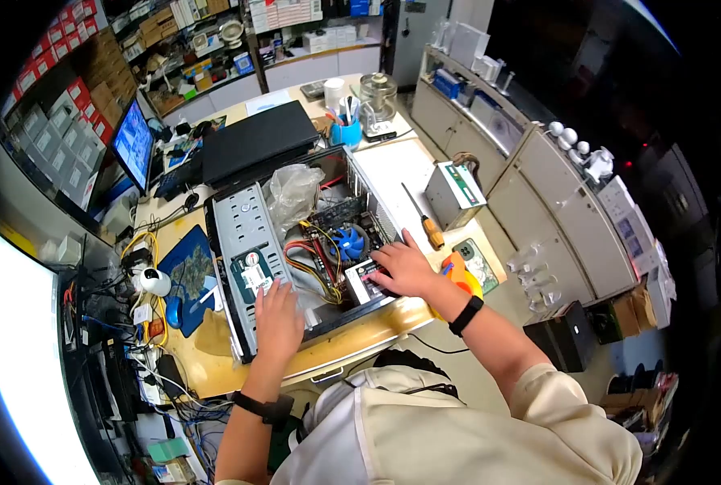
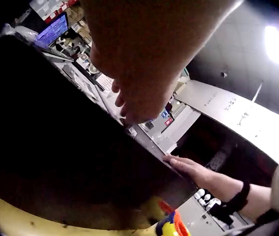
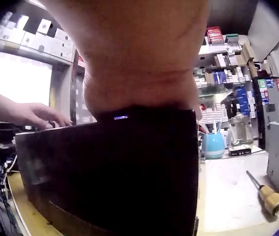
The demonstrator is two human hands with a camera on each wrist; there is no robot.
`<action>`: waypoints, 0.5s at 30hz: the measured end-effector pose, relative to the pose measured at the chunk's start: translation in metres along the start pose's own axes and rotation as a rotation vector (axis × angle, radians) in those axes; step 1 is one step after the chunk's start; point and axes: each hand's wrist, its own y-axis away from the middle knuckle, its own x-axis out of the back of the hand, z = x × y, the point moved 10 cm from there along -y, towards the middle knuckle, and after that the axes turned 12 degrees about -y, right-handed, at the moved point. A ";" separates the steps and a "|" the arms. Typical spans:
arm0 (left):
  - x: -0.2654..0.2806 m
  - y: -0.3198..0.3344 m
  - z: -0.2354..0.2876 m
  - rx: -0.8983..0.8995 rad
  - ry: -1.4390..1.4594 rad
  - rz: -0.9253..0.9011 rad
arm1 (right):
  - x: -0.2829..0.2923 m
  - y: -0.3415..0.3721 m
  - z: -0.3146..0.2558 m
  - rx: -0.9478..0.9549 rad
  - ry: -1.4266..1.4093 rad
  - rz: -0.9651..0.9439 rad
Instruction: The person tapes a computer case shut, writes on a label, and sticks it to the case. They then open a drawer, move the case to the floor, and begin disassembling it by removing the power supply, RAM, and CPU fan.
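An opened computer case [image 1: 248, 230] lies on its side on the table, its inner parts exposed. My left hand [image 1: 279, 319] rests on the metal drive bay at the near left, fingertips close to a hard drive [image 1: 251, 273] with a white label. At the near right corner my right hand [image 1: 405, 268] lies over the case edge, fingers spread, beside a box with a white label [image 1: 358, 284] inside the case. Between the hands run coloured cables [image 1: 322, 267], with a blue fan [image 1: 348, 242] beyond. In the right wrist view the case's dark outer side [image 3: 110, 172] hides the right fingertips.
A clear plastic bag [image 1: 293, 194] sits in the case. To the right are a screwdriver [image 1: 429, 225], a metal power supply [image 1: 455, 194], a phone [image 1: 475, 263] and orange-yellow tape [image 1: 460, 279]. A closed black laptop [image 1: 259, 141] and blue pen cup [image 1: 345, 132] stand behind.
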 end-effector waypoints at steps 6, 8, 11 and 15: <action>-0.034 -0.053 0.052 -0.165 -0.087 -0.111 | 0.009 -0.002 0.003 0.026 -0.116 0.086; -0.049 -0.069 0.063 -0.183 -0.144 -0.214 | 0.014 -0.003 0.010 -0.011 -0.173 0.102; -0.091 -0.083 0.070 -0.240 -0.145 -0.329 | 0.012 -0.005 0.026 -0.064 -0.409 0.102; -0.112 -0.088 0.070 -0.334 -0.124 -0.581 | 0.016 -0.007 0.027 -0.024 -0.489 0.050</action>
